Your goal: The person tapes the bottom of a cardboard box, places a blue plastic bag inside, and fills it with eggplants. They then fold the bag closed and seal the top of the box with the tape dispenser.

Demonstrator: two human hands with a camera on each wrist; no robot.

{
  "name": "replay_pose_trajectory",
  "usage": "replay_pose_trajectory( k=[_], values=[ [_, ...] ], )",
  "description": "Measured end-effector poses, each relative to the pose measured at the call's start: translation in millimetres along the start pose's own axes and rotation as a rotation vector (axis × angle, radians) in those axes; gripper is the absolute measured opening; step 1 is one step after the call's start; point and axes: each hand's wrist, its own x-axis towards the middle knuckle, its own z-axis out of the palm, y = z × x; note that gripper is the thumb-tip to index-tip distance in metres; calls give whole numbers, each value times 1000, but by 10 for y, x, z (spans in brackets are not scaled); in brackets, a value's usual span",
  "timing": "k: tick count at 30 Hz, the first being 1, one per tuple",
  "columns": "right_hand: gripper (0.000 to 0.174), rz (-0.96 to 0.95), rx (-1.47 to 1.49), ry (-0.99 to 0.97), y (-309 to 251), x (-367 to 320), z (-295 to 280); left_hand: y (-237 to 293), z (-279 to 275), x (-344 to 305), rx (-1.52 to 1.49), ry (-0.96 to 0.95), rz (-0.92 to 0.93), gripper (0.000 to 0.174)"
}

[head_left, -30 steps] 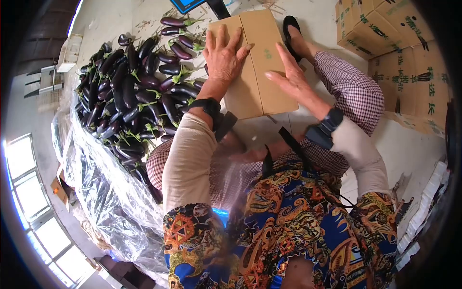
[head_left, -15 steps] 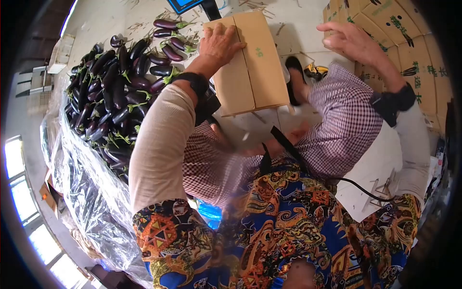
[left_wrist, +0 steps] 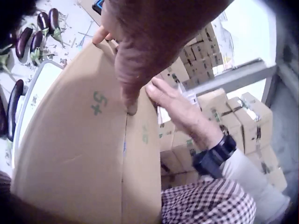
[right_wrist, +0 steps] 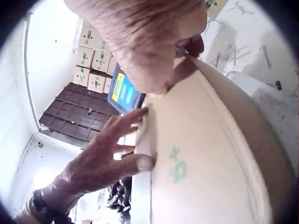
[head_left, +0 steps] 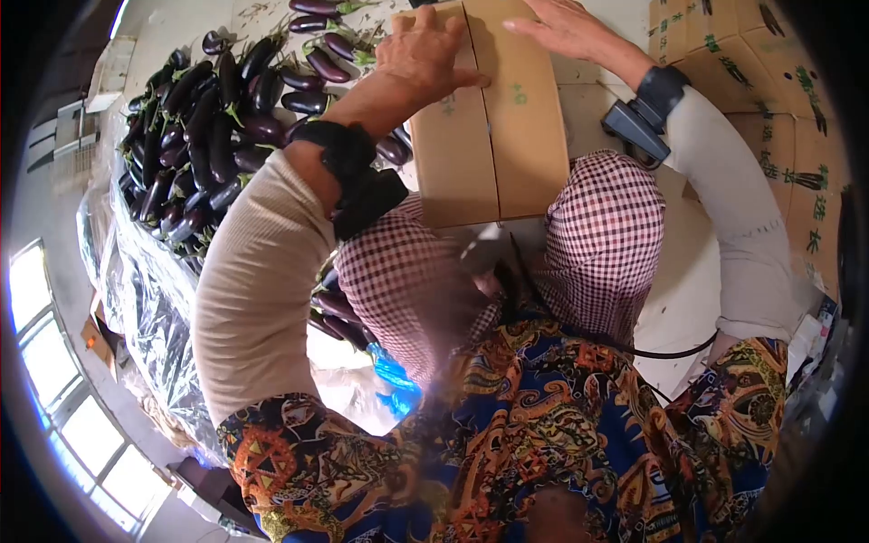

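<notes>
A cardboard box (head_left: 457, 163) stands between the person's knees, its two top flaps folded in to a centre seam, with green handwritten marks on them. My left hand (head_left: 421, 63) rests on the far part of the left flap, fingers spread toward the far edge and thumb at the seam. My right hand (head_left: 579, 34) is at the far end of the right flap. Over the box's far corner, the right wrist view shows the right hand (right_wrist: 154, 42) close up, with fingertips (right_wrist: 194, 44) beyond the edge. The left thumb (left_wrist: 131, 105) presses by the seam.
A heap of eggplants (head_left: 195, 136) lies left of the box, beside clear plastic sheeting (head_left: 149, 299). Printed cartons (head_left: 769, 136) are stacked at the right. Behind the box is a blue-screened display (right_wrist: 125, 91). A blue plastic bag (head_left: 396, 380) lies near the left knee.
The right hand lifted off the box and swung right, then came back to its far right end. The left hand stayed on the left flap. The knees drew in toward the box.
</notes>
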Motion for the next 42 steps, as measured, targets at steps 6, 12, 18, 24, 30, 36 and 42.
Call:
replay_pose_trajectory(
  k=[6,12,18,24,30,36,42],
  values=[
    [70,148,132,107,-189,37,272,-164,291,-8,-36,287,47,89],
    [54,-12,191,279,-226,-49,294,-170,87,11,-249,-24,-21,120],
    [47,-56,173,327,-241,-100,301,-156,214,25,-168,261,97,105],
    [42,-69,204,251,-182,-293,166,52,253,149,-10,334,33,77],
    [47,-142,297,291,381,-393,140,307,253,387,-39,413,22,50],
    [45,323,260,52,2099,-1456,22,308,114,300,-36,347,6,48],
    [58,680,15,-120,2665,-2695,875,306,30,311,-67,345,31,52]
  ],
)
